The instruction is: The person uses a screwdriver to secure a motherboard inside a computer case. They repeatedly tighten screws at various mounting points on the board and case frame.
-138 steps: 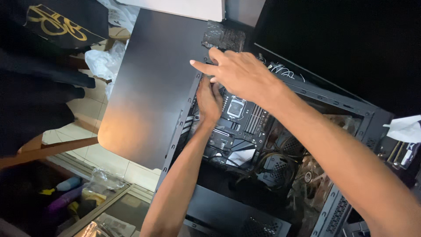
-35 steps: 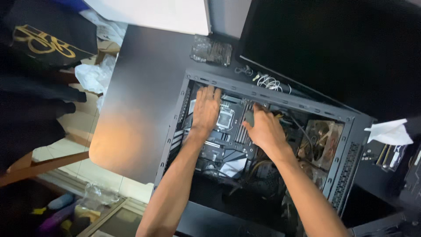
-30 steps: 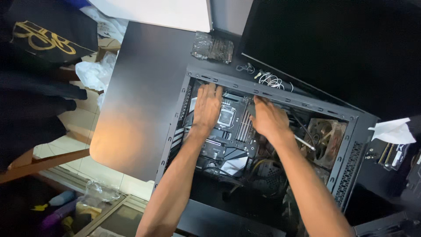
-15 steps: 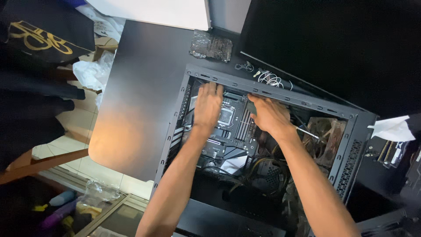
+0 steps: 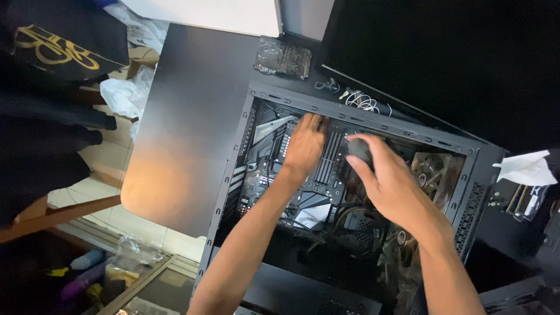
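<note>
The grip of the right hand is closed loosely round a small dark rounded part, pinched between thumb and fingertips just above the open computer case; what the part is I cannot tell. Half a second ago this hand lay low on the board beside the memory slots; now it has lifted clear and carries the part up with it, which suggests the piece has come away from, or is being brought over, the motherboard.

The left hand has not moved: it stays pressed flat on the motherboard near the processor socket, fingers spread, holding nothing.

Around them, a case fan sits at the right end of the case, with loose cables below. On the dark surface beyond the case lie a clear plastic packet, a coil of white wire ties and, far right, a crumpled white tissue.
</note>
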